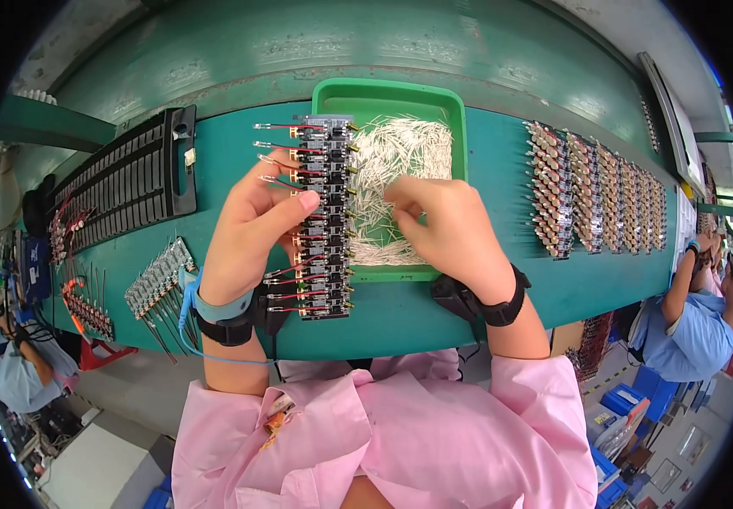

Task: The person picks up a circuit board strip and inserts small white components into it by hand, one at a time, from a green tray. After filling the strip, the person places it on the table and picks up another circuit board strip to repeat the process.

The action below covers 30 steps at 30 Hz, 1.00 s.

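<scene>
left hand (243,233) pinches the board strip (326,233) near mid-edge, sensibly: likely light, stiff, fragile; right hand (458,225) curls fingers inward, contents unclear.

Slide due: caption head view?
Left hand holding grey-black circuit-board strip; right hand over thin white pieces in green plastic tray.
</scene>
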{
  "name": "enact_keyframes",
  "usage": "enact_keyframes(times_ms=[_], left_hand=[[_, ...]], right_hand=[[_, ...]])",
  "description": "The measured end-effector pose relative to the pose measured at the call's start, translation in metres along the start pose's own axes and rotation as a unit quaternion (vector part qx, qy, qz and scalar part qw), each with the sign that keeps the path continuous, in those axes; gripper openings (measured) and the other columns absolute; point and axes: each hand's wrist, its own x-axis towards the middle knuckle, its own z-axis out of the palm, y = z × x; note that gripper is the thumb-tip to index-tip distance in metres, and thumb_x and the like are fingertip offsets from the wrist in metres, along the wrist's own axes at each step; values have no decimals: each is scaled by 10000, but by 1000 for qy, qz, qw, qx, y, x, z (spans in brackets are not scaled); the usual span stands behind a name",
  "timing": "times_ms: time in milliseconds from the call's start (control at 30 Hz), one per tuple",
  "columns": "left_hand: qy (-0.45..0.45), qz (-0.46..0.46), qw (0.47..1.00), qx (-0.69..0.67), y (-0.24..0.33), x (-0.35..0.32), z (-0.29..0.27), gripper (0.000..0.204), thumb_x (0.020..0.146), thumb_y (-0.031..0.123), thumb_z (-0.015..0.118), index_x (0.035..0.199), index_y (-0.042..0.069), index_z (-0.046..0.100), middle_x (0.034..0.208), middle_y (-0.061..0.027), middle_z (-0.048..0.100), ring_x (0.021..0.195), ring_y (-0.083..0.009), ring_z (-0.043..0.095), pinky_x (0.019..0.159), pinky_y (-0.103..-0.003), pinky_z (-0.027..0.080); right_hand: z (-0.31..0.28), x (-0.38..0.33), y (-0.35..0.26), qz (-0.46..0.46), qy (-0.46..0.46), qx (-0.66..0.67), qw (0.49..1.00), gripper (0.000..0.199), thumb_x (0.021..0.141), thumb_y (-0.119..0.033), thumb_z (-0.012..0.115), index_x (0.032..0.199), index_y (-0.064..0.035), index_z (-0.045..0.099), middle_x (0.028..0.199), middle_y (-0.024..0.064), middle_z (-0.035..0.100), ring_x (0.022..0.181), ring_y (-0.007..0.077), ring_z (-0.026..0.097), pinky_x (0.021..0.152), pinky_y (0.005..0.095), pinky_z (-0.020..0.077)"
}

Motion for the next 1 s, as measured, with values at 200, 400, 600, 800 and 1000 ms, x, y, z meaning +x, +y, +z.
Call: enact_keyframes(times_ms=[200, 400, 600, 800, 1000], left_hand=[[11, 5, 1000, -9, 1, 0, -4, 226, 842, 120, 545, 1046, 66, 465, 675, -15, 579, 471, -53, 508, 382, -182, 386], [14, 16, 1000, -9, 0, 0, -4, 226, 840, 116, 546, 1044, 65, 462, 687, -18, 575, 463, -53, 501, 376, -184, 388], [19, 15, 1000, -20, 1, -1, -3, 228, 838, 115, 551, 1040, 63, 460, 662, -8, 549, 462, -49, 493, 377, -185, 391], [12, 11, 1000, -11, 4, -1, -4, 233, 836, 120, 558, 1038, 59, 460, 645, 3, 524, 465, -47, 492, 376, -184, 390], [9, 16, 1000, -21, 4, -2, -3, 245, 834, 124, 561, 1048, 55, 462, 651, 4, 525, 463, -43, 487, 373, -184, 387]], right_hand=[[-7, -8, -10, -72, 22, -140, 987, 85, 639, -12, 609, 708, -50, 577, 714, 78, 539, 702, 274, 546, 604, 367, 446], [5, -7, -6, -64, -23, -158, 985, 68, 633, -22, 594, 686, -43, 559, 710, 84, 510, 713, 277, 542, 605, 375, 441], [12, -6, -7, -69, -31, -174, 982, 75, 643, -23, 574, 693, -25, 517, 705, 98, 492, 708, 289, 529, 602, 379, 437], [15, -9, -10, -107, -10, -203, 973, 98, 666, -22, 560, 732, -11, 488, 700, 119, 476, 703, 305, 518, 610, 390, 429], [-1, -11, -19, -89, -3, -82, 993, 125, 667, 45, 555, 740, -6, 467, 684, 104, 476, 607, 240, 523, 534, 327, 422]])
